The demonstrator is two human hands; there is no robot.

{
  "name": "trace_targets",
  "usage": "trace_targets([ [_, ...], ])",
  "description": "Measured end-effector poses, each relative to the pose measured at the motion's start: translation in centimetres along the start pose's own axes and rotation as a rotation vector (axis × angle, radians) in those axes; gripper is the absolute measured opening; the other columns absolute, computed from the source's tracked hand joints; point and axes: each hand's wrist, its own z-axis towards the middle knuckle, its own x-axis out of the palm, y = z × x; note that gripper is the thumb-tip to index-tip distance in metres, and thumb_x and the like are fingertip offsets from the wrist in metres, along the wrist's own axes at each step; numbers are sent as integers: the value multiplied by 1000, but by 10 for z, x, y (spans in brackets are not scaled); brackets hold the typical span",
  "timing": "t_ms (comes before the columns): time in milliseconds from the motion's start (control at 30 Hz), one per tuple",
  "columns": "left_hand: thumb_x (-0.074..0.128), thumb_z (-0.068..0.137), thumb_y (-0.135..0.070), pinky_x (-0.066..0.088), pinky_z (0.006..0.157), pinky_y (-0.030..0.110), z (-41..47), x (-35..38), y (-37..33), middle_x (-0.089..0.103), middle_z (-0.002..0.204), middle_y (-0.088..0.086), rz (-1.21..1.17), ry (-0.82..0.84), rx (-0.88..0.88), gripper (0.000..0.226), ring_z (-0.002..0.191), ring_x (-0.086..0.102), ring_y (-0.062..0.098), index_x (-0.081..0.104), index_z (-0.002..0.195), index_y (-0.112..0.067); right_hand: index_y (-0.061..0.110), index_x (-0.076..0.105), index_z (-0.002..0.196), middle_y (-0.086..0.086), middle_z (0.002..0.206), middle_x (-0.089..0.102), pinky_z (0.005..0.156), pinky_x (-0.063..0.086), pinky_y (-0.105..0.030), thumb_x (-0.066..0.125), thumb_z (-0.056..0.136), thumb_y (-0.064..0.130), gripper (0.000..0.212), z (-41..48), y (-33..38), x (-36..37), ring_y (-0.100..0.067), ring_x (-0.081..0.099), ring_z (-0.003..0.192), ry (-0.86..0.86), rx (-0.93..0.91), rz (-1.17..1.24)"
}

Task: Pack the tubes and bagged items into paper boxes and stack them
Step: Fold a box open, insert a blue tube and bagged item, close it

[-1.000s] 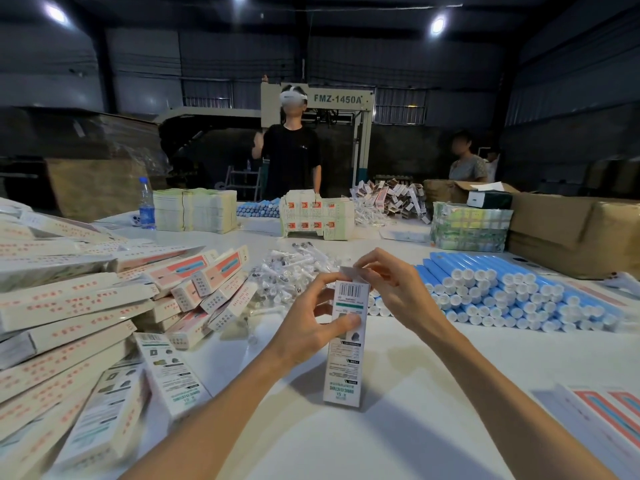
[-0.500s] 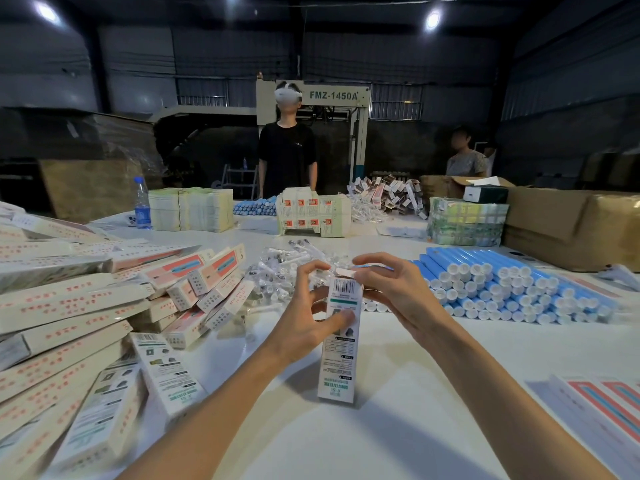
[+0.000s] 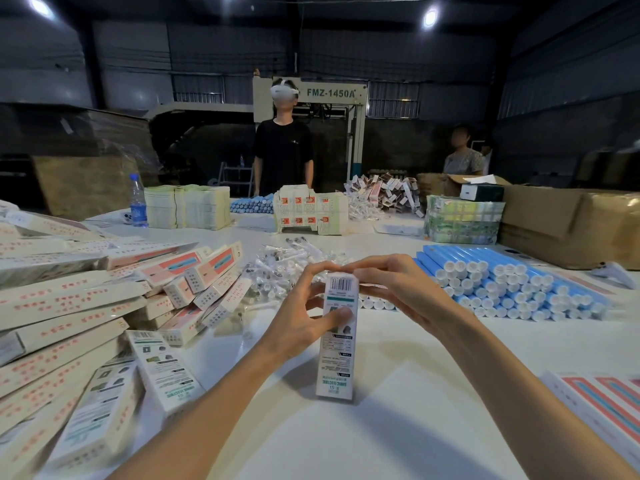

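White paper box [image 3: 336, 368] stands upright on the counter [image 3: 415, 427], dead centre. Left hand [image 3: 298, 327] grips its side, thumb across the front; right hand [image 3: 405, 292] curls over its top end. Blue tubes [image 3: 485, 268] lie at two o'clock, stacked boxes [image 3: 62, 306] at nine.

Dim hall, two ceiling lamps [image 3: 430, 18] glaring; wide-angle edges bend, blur

A blue-labelled clear plastic water bottle [image 3: 138, 201] stands at ten o'clock. At twelve o'clock a person [image 3: 283, 154] in a black T-shirt and white headset stands before a beige machine [image 3: 329, 93] marked FMZ-1450A; large brown cardboard cartons [image 3: 568, 223] sit at two o'clock.
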Motion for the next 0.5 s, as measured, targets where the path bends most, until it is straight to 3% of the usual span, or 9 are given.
trace_targets([
  [67,87,91,-25,55,89,19,0,1,0,77,118,-4,-22,-19,-1,65,108,73,13,48,141,-36,14,75,127,-7,122,77,103,56,-34,64,102,13,27,-8,-13,6,-23,70,120,-12,-44,22],
  [167,84,92,-13,56,89,22,-1,3,-1,78,115,-2,-51,-37,5,60,102,74,18,52,138,-34,18,71,131,-4,125,76,101,56,-35,69,99,8,34,-18,-36,21,-24,70,119,-166,-160,58],
  [267,85,91,-10,58,93,25,-1,4,-1,78,116,-2,-66,-50,1,60,107,73,21,54,138,-31,20,72,129,1,124,76,99,57,-34,71,98,11,32,-18,-42,28,-19,72,116,-238,-225,-10],
  [400,86,90,-13,57,94,24,-1,4,0,78,116,-3,-73,-57,-7,58,109,73,17,55,135,-32,19,74,126,4,113,80,88,56,-21,71,99,14,28,-16,-40,26,-14,75,108,-246,-246,-115],
  [500,87,90,-16,57,94,25,-2,4,0,78,115,-2,-71,-57,-10,55,107,74,17,55,132,-34,21,77,124,5,109,80,89,58,-23,72,99,18,25,-16,-42,24,-14,76,106,-255,-255,-174],
])
